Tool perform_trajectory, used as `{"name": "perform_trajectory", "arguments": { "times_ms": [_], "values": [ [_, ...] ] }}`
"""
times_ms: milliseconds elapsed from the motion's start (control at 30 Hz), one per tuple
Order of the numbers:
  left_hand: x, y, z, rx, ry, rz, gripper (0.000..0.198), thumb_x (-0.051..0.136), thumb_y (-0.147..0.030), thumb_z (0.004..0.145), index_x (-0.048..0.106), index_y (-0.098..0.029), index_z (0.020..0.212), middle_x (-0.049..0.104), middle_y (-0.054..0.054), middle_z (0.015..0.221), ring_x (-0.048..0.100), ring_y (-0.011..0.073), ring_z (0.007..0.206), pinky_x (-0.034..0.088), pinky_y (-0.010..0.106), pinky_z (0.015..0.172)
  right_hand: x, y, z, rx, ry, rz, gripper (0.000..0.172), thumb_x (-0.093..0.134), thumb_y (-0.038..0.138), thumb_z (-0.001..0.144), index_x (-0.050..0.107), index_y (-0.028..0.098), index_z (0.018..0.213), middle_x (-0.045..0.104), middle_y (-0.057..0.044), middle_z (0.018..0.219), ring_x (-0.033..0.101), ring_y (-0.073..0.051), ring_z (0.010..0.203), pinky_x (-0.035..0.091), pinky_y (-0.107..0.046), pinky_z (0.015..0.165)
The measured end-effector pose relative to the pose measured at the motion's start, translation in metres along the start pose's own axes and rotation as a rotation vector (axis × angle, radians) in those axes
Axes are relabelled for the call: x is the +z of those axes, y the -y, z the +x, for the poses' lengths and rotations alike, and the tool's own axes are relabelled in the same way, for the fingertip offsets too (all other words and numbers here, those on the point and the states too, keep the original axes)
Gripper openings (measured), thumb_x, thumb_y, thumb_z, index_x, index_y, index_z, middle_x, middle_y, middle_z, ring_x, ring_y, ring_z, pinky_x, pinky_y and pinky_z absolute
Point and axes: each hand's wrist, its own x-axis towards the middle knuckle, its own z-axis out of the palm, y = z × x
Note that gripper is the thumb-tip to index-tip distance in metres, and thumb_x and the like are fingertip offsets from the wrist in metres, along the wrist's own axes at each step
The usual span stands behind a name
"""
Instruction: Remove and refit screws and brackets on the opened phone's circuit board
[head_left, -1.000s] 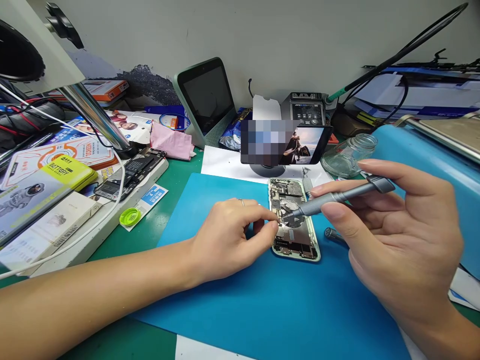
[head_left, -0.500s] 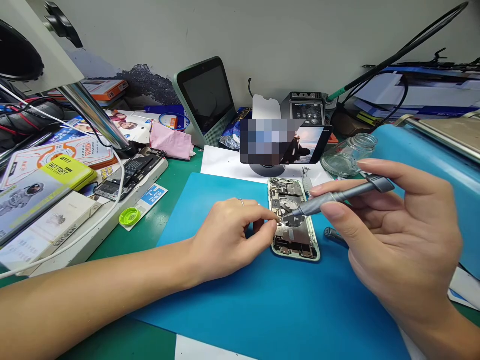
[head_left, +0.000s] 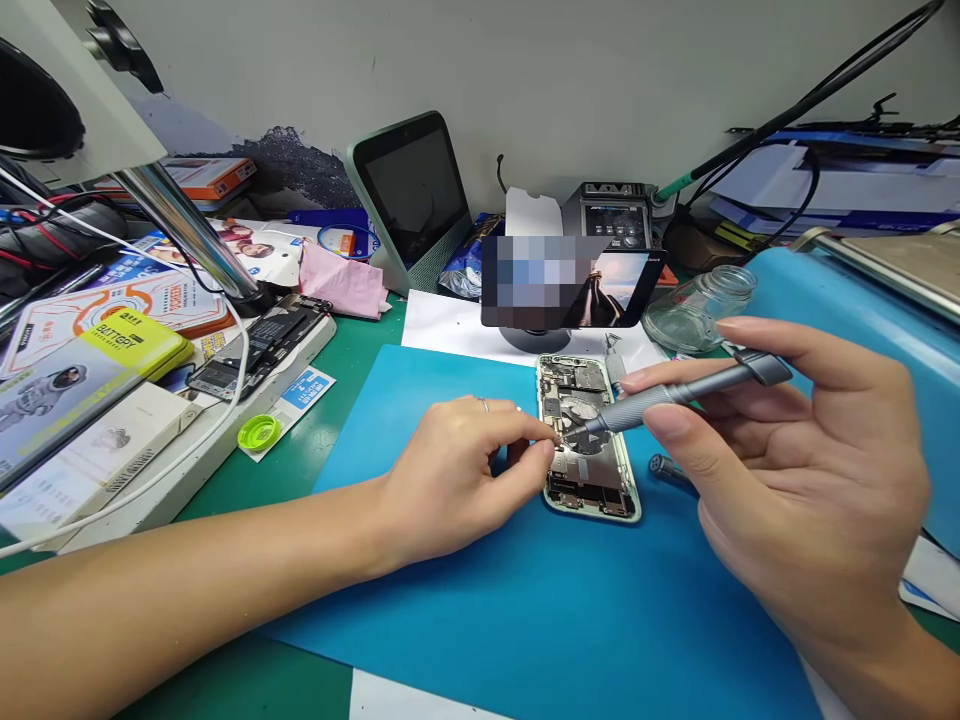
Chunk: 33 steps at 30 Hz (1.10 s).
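An opened phone (head_left: 596, 480), its inner boards and a round coil bared, lies face up on the blue mat (head_left: 480, 630). My right hand (head_left: 817, 460) grips a grey precision screwdriver (head_left: 646, 403), slanted down to the left with its thin tip at the phone's left-middle part. At that spot, my left hand (head_left: 465, 475) has thumb and forefinger pinched close beside the tip, over the phone's left edge. Whatever sits between those fingertips is too small to make out. A dark cylindrical tool (head_left: 669, 470) lies right of the phone, partly behind my right hand.
Behind the mat stand a propped-up phone (head_left: 619, 290) with a lit screen, a smart display (head_left: 416, 190) and a glass jar (head_left: 705, 305). On the left are a metal post (head_left: 187, 230), boxes (head_left: 97, 400), another opened phone (head_left: 262, 345), a green cap (head_left: 259, 432) and a white cable (head_left: 241, 370).
Both hands, the screwdriver and the opened phone hold practically the same positions. Only the picture on the propped-up phone's screen has changed a little.
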Motion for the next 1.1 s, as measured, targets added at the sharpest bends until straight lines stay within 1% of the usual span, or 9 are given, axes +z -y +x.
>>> {"name": "perform_trajectory", "arguments": {
  "times_ms": [200,367,467,633,733,833,933,1033,1100],
  "values": [
    [-0.0001,-0.0001,-0.0004,-0.01,-0.002,0.006,0.018,0.062,-0.011,0.095,0.079,-0.016,0.089,0.073,-0.001,0.071,0.057,0.0105,0.058,0.042,0.023,0.061,-0.0009,-0.0004,0.0017,-0.029,0.003,-0.025,0.061,0.079,0.004,0.085,0.063,0.036,0.134,0.08,0.003,0.1,0.082,-0.02,0.09,0.074,-0.033,0.067],
    [0.0,0.0004,0.0004,-0.009,0.0,0.012,0.018,0.062,-0.012,0.095,0.078,-0.017,0.088,0.072,-0.002,0.069,0.056,0.0104,0.057,0.041,0.023,0.06,-0.001,0.0006,0.0012,-0.001,-0.008,-0.022,0.059,0.078,0.003,0.086,0.062,0.035,0.133,0.08,0.002,0.101,0.082,-0.021,0.091,0.074,-0.037,0.07],
    [-0.0002,0.0002,0.0008,0.005,-0.002,0.01,0.017,0.063,-0.01,0.095,0.078,-0.015,0.088,0.071,-0.002,0.069,0.056,0.0098,0.058,0.04,0.023,0.06,-0.001,0.0012,0.0009,-0.008,-0.001,-0.016,0.06,0.078,0.003,0.086,0.062,0.035,0.134,0.08,0.002,0.101,0.082,-0.02,0.093,0.074,-0.035,0.071],
    [-0.0006,-0.0006,0.0007,0.018,-0.011,0.008,0.016,0.064,-0.008,0.094,0.078,-0.013,0.088,0.071,-0.001,0.069,0.055,0.009,0.058,0.039,0.022,0.06,-0.0002,0.0014,0.0018,-0.019,-0.005,-0.027,0.061,0.08,0.004,0.085,0.064,0.037,0.134,0.079,0.002,0.1,0.082,-0.021,0.093,0.074,-0.032,0.067],
    [-0.0004,-0.0008,0.0008,0.018,-0.01,0.0,0.016,0.065,-0.007,0.094,0.079,-0.012,0.088,0.07,-0.001,0.068,0.054,0.0086,0.057,0.039,0.022,0.06,0.0,0.0003,0.002,-0.036,0.005,-0.029,0.062,0.079,0.003,0.085,0.064,0.037,0.134,0.078,0.002,0.1,0.082,-0.021,0.092,0.074,-0.033,0.069],
    [-0.0001,-0.0006,0.0011,0.024,-0.008,0.0,0.016,0.065,-0.006,0.094,0.079,-0.011,0.088,0.07,-0.001,0.069,0.054,0.0088,0.058,0.039,0.022,0.061,-0.0005,-0.001,0.0014,-0.047,0.007,-0.043,0.063,0.078,0.001,0.086,0.063,0.036,0.136,0.079,0.003,0.101,0.082,-0.018,0.095,0.073,-0.029,0.071],
    [-0.0003,-0.0002,0.0014,0.027,-0.002,-0.002,0.017,0.064,-0.006,0.094,0.079,-0.011,0.088,0.069,-0.001,0.068,0.055,0.0089,0.059,0.039,0.022,0.061,-0.0008,-0.0008,0.0008,-0.056,0.005,-0.052,0.063,0.079,0.002,0.086,0.063,0.035,0.137,0.079,0.003,0.102,0.082,-0.017,0.095,0.072,-0.025,0.069],
    [-0.0007,0.0001,0.0014,0.01,-0.002,-0.016,0.016,0.065,-0.008,0.094,0.08,-0.01,0.09,0.068,-0.001,0.067,0.055,0.0087,0.058,0.039,0.021,0.06,-0.0005,0.0008,0.0004,-0.025,-0.004,-0.048,0.059,0.078,0.003,0.087,0.063,0.033,0.135,0.08,0.003,0.101,0.081,-0.017,0.093,0.072,-0.027,0.07],
    [-0.0007,0.0005,0.0012,-0.013,-0.002,-0.029,0.015,0.066,-0.01,0.093,0.081,-0.01,0.093,0.068,-0.001,0.067,0.055,0.0087,0.058,0.039,0.021,0.059,-0.0004,0.0013,0.0002,0.003,-0.007,-0.023,0.057,0.077,0.005,0.088,0.063,0.033,0.135,0.08,0.002,0.102,0.081,-0.018,0.095,0.073,-0.029,0.073]
  ]
}}
